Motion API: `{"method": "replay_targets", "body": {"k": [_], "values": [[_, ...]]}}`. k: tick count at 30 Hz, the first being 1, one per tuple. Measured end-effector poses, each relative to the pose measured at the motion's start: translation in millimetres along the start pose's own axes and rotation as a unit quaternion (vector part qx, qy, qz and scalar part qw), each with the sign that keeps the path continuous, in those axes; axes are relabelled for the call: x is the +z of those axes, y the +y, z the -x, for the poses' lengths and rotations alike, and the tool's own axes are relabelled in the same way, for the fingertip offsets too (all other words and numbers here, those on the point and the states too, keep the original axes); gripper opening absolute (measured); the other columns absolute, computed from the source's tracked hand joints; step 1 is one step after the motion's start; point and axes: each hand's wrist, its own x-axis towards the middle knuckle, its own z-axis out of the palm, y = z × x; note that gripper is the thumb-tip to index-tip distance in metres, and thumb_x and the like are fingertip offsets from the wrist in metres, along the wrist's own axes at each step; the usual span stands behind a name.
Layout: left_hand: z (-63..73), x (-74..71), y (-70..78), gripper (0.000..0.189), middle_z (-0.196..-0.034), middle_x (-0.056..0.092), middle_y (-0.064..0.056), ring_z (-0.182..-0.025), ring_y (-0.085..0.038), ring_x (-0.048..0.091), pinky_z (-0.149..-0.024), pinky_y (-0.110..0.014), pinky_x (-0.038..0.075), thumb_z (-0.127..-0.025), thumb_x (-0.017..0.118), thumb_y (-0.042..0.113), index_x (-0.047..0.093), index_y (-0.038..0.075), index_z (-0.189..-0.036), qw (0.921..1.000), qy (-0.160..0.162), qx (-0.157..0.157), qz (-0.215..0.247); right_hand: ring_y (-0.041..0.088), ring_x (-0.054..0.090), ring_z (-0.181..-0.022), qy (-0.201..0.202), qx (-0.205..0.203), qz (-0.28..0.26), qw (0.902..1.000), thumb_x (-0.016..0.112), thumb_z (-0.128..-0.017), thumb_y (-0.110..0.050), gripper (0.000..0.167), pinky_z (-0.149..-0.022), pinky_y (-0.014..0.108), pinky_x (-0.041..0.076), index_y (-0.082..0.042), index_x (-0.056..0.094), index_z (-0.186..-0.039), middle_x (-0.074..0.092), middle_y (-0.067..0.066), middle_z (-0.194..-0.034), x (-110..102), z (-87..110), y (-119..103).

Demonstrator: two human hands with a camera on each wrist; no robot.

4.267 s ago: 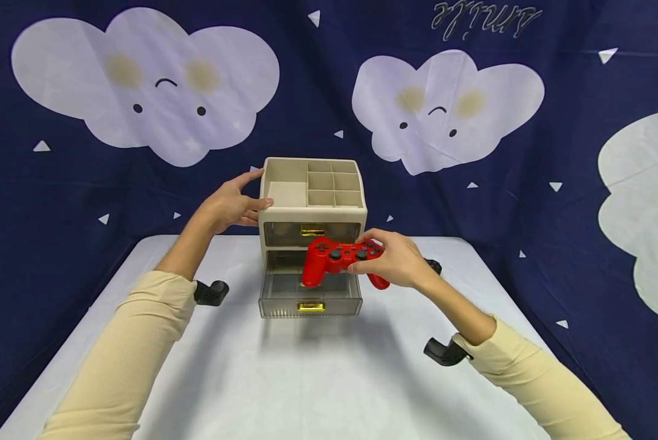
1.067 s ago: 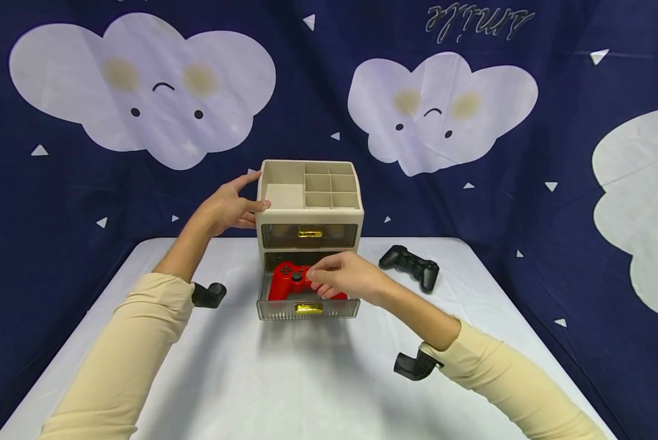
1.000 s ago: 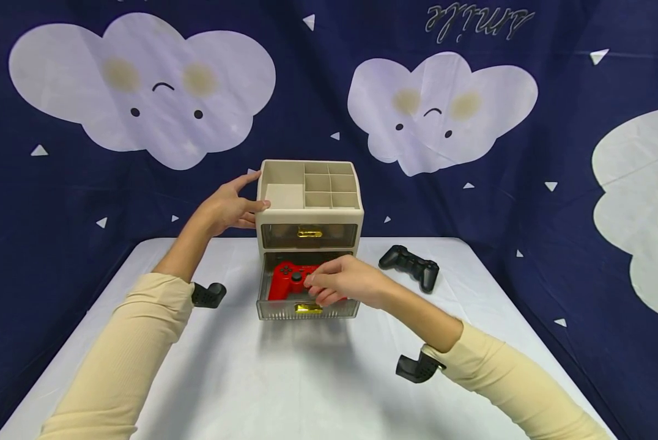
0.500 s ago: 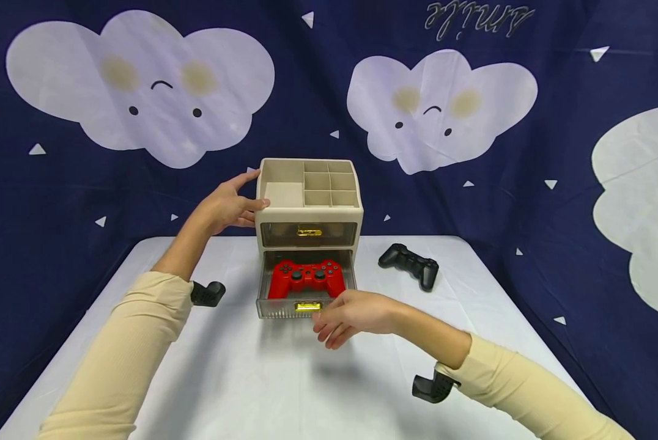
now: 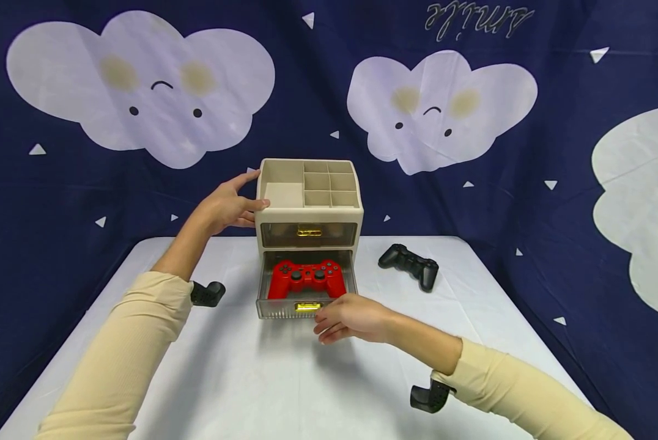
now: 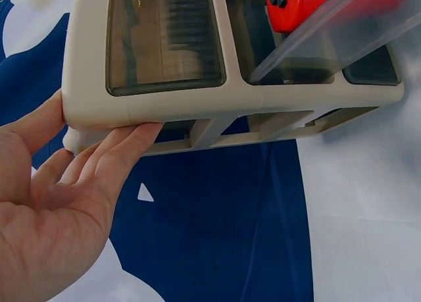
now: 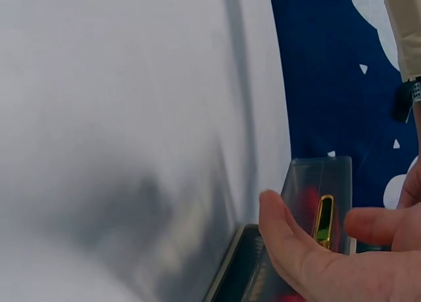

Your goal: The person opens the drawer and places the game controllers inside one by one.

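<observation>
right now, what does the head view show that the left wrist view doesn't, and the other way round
Only the head view: the right hand, the black controller and the top compartments of the drawer unit.

Only the left wrist view: the open gaps in the unit's left side and the palm of the left hand.

Both: the left hand touching the unit, the closed upper drawer, the open lower drawer and the red controller, only partly visible from the wrist.

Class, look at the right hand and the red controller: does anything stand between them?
Yes: the see-through front panel of the open lower drawer, with its gold handle, stands between the right hand and the red controller lying inside.
</observation>
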Motion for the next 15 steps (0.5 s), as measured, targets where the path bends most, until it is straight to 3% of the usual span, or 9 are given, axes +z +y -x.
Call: {"method": "replay_targets", "body": {"k": [15], "values": [[0.2,-0.3,0.3,0.088,-0.141,0.054,-0.028,-0.091,-0.023,0.073,-0.102,-0.052,0.053,-0.099,0.067,0.014,0.012,0.034,-0.164,1.0,-0.001,-0.006,-0.001,0.017,0.073,-0.082,0.026,-0.025,-0.035,0.9987,0.051,-0.104,-0.013,0.034,-0.089,0.037,0.061,0.016,0.064,-0.115,0.073,0.016,-0.098,4.3,-5.6,-3.5]]}}
